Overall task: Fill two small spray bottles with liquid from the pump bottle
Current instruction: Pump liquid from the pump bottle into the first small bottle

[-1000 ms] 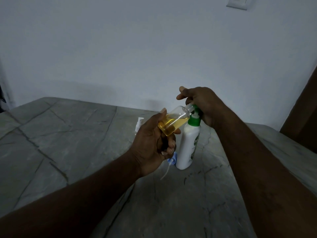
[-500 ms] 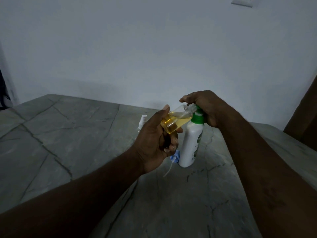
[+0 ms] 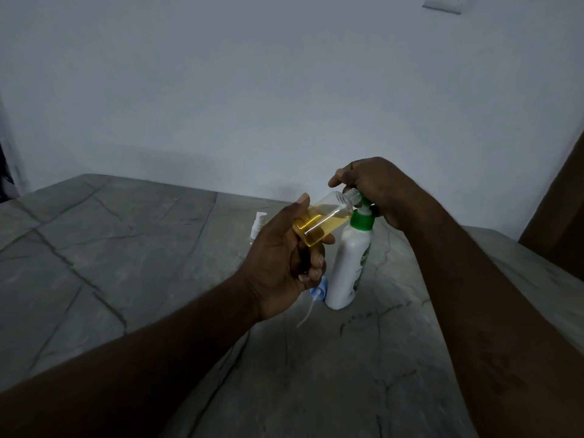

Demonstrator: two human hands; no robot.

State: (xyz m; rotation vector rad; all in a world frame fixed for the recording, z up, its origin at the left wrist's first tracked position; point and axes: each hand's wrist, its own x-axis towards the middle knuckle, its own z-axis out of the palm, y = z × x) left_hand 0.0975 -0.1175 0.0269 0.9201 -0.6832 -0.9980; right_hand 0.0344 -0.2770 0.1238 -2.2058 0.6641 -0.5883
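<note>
My left hand [image 3: 281, 263] grips a small clear spray bottle [image 3: 325, 221], uncapped, tilted with its open neck against the pump nozzle. Yellow liquid fills roughly its lower half. A white pump bottle [image 3: 349, 263] with a green collar stands upright on the stone table [image 3: 126, 263]. My right hand [image 3: 376, 188] rests on top of the green pump head, fingers curled over it. A blue spray cap with a white dip tube [image 3: 317, 294] lies on the table beside the pump bottle's base. A second small spray bottle [image 3: 257, 226] with a white top stands behind my left hand, mostly hidden.
The grey stone table [image 3: 316, 374] has dark cracks and runs back to a pale wall [image 3: 284, 90]. A brown wooden surface [image 3: 562, 210] stands at the right edge. A wall switch plate [image 3: 444, 3] is at the top right.
The pump head has risen from its pressed-down position, and my right hand has lifted with it. The clear bottle stays at the nozzle in my left hand.
</note>
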